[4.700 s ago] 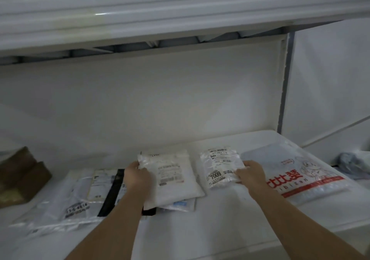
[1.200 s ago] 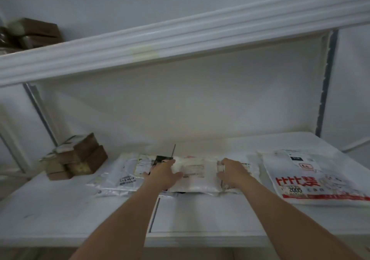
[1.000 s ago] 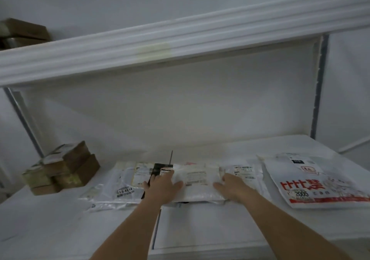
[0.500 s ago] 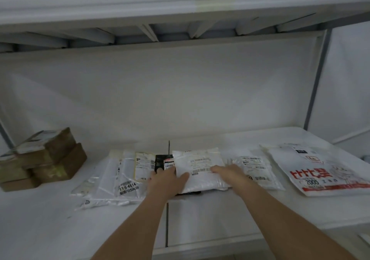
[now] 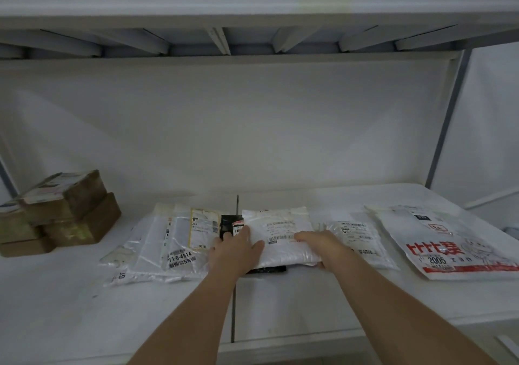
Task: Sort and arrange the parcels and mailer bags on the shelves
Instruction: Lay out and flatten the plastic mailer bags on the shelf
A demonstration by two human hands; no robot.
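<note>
A white shelf (image 5: 280, 308) is carrying brown boxes (image 5: 60, 213) far left and a red-printed mailer (image 5: 449, 241), reading "2005", right. Both hands are lying flat and open on the middle white bag (image 5: 280, 232), left hand (image 5: 236, 249) and right hand (image 5: 320, 245); it is sitting on a black bag (image 5: 227, 224), beside a bag (image 5: 174, 246) reading "11-6-4614".

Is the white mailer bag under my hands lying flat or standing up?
Flat: the white mailer bag lies label-up on a black bag, not propped upright.
</note>
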